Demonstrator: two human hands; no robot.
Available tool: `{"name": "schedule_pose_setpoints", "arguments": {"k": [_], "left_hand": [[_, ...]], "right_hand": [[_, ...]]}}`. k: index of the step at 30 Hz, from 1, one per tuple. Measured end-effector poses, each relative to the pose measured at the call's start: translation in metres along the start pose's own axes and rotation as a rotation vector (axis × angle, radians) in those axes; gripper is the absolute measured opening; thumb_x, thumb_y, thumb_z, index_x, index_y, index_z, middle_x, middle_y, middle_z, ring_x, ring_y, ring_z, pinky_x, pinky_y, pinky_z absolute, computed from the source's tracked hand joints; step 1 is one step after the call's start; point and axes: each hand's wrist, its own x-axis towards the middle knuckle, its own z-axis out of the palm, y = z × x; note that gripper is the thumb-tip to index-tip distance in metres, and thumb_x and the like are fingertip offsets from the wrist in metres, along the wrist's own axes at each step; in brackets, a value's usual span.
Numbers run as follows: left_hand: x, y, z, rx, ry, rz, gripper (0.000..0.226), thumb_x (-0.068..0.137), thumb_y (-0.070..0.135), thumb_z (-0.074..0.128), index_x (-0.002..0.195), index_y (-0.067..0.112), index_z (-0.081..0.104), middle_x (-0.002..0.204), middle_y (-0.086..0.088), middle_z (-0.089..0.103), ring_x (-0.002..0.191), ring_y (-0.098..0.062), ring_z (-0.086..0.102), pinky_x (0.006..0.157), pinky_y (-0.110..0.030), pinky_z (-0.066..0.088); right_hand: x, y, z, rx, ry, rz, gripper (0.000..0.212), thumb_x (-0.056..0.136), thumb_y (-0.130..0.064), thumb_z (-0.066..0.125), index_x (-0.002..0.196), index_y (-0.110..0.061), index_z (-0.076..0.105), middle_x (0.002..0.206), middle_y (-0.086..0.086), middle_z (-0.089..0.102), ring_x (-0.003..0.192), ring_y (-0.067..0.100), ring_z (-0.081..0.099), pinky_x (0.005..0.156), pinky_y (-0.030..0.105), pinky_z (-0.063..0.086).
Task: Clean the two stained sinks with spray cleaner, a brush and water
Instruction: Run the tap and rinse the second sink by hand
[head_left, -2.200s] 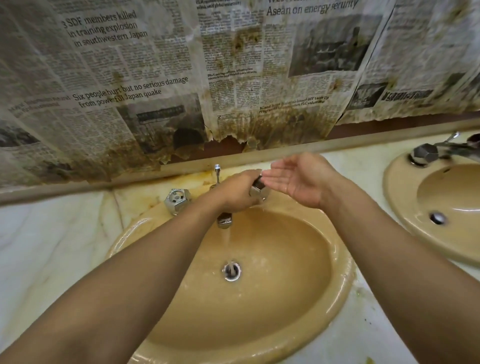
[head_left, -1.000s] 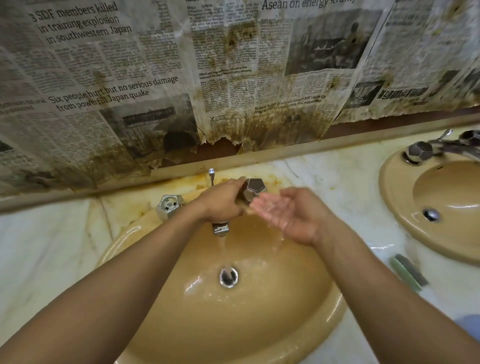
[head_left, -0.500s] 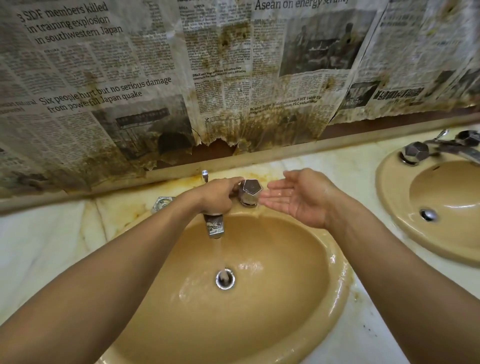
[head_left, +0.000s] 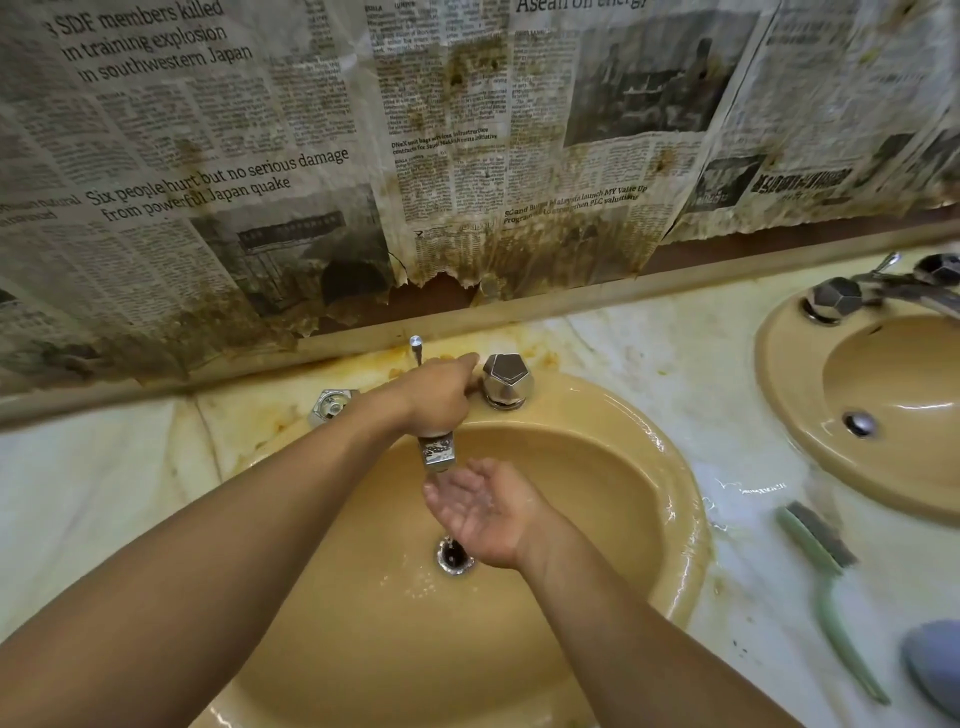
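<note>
The tan sink (head_left: 670, 499) in front of me is wet, with a chrome drain (head_left: 453, 558) at its bottom. My left hand (head_left: 441, 395) lies over the chrome faucet (head_left: 438, 453) with fingers curled round the spout, its index finger stretched toward the right knob (head_left: 506, 379). Just under the spout tip, my right hand (head_left: 480, 512) is cupped palm up and wet, holding nothing. A second tan sink (head_left: 795, 410) sits at the right. The green brush (head_left: 818, 540) lies on the counter between the sinks. No spray cleaner is identifiable.
The left knob (head_left: 332, 405) stands behind my left forearm. Stained newspaper (head_left: 467, 156) covers the wall behind the marble counter (head_left: 701, 364), which is wet beside the sink. A grey-blue object (head_left: 935, 670) is at the lower right edge.
My right hand dropped from beside the right knob to under the spout. My left hand slid off the right knob onto the spout. The view shifted, bringing the brush into sight.
</note>
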Motion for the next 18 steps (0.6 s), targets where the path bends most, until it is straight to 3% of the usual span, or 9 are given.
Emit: {"name": "schedule_pose_setpoints", "arguments": {"k": [3, 5, 8, 11, 15, 18], "left_hand": [[0.001, 0.006, 0.000, 0.001, -0.037, 0.008, 0.058, 0.095, 0.004, 0.041, 0.152, 0.014, 0.039, 0.139, -0.016, 0.059, 0.124, -0.035, 0.055, 0.103, -0.051, 0.048], [0.004, 0.009, -0.003, 0.037, -0.071, 0.011, 0.054, 0.095, 0.006, 0.042, 0.148, 0.018, 0.042, 0.128, -0.014, 0.061, 0.112, -0.033, 0.058, 0.095, -0.050, 0.052], [0.011, 0.014, -0.006, 0.059, -0.080, 0.005, 0.048, 0.094, 0.009, 0.045, 0.140, 0.021, 0.046, 0.124, -0.011, 0.063, 0.105, -0.030, 0.059, 0.087, -0.046, 0.054], [0.014, 0.020, -0.006, 0.049, -0.067, -0.009, 0.038, 0.095, 0.009, 0.045, 0.131, 0.022, 0.049, 0.118, -0.010, 0.063, 0.100, -0.029, 0.059, 0.076, -0.039, 0.049], [0.002, 0.017, -0.004, 0.020, -0.029, 0.013, 0.046, 0.099, 0.008, 0.045, 0.144, 0.017, 0.050, 0.131, -0.011, 0.064, 0.113, -0.030, 0.059, 0.091, -0.041, 0.051], [-0.014, 0.006, 0.007, -0.016, 0.026, 0.063, 0.056, 0.103, 0.007, 0.040, 0.158, 0.016, 0.035, 0.141, -0.012, 0.061, 0.130, -0.032, 0.055, 0.107, -0.044, 0.046]], "right_hand": [[-0.021, -0.012, -0.009, -0.030, 0.009, -0.018, 0.039, 0.106, -0.017, 0.043, 0.091, 0.010, 0.066, 0.081, 0.023, 0.073, 0.064, 0.033, 0.074, 0.056, 0.037, 0.063], [-0.040, -0.031, -0.014, -0.055, 0.017, -0.064, 0.039, 0.106, -0.015, 0.043, 0.097, 0.014, 0.067, 0.088, 0.028, 0.074, 0.067, 0.038, 0.075, 0.060, 0.041, 0.065], [-0.072, -0.070, -0.002, -0.112, -0.028, -0.218, 0.041, 0.107, -0.016, 0.040, 0.118, 0.018, 0.060, 0.112, 0.037, 0.069, 0.088, 0.045, 0.075, 0.065, 0.045, 0.065], [-0.091, -0.105, 0.029, -0.295, -0.036, -0.406, 0.042, 0.110, -0.020, 0.038, 0.126, 0.015, 0.055, 0.122, 0.036, 0.065, 0.112, 0.046, 0.068, 0.093, 0.048, 0.060], [-0.103, -0.121, 0.058, -0.536, -0.009, -0.500, 0.042, 0.110, -0.022, 0.039, 0.125, 0.012, 0.058, 0.121, 0.032, 0.066, 0.115, 0.042, 0.066, 0.098, 0.046, 0.057], [-0.102, -0.115, 0.045, -0.549, 0.077, -0.540, 0.039, 0.110, -0.021, 0.040, 0.118, 0.012, 0.060, 0.114, 0.031, 0.068, 0.108, 0.042, 0.070, 0.098, 0.047, 0.057]]}}
